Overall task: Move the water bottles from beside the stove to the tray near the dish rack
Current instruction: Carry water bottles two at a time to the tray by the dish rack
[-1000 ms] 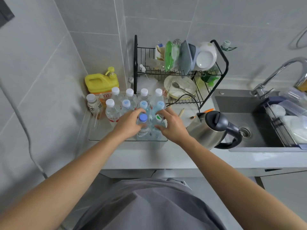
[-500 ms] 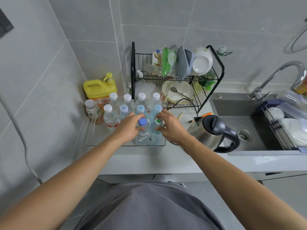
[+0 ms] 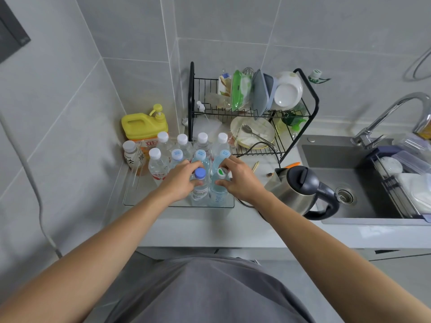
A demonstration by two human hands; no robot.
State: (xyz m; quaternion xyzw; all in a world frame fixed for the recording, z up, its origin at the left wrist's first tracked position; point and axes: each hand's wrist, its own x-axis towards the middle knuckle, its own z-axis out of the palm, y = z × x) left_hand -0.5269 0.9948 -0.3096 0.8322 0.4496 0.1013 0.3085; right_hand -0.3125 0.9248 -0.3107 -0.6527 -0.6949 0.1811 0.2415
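A clear tray lies on the counter left of the black dish rack. Several water bottles stand upright in rows inside it. My left hand grips the neck of a front bottle with a blue cap, which stands in the tray. My right hand grips the neck of the bottle beside it, the one with a white and green cap. Both bottles stand side by side at the tray's front right.
A yellow detergent jug and a small white-capped bottle stand at the tray's back left. A steel kettle sits right of my right hand, its cord running under the rack. Sink and faucet lie further right.
My hands stay on the same two front bottles; the fingers have drawn up nearer the caps. The camera has tilted, so the whole scene sits slightly lower in view.
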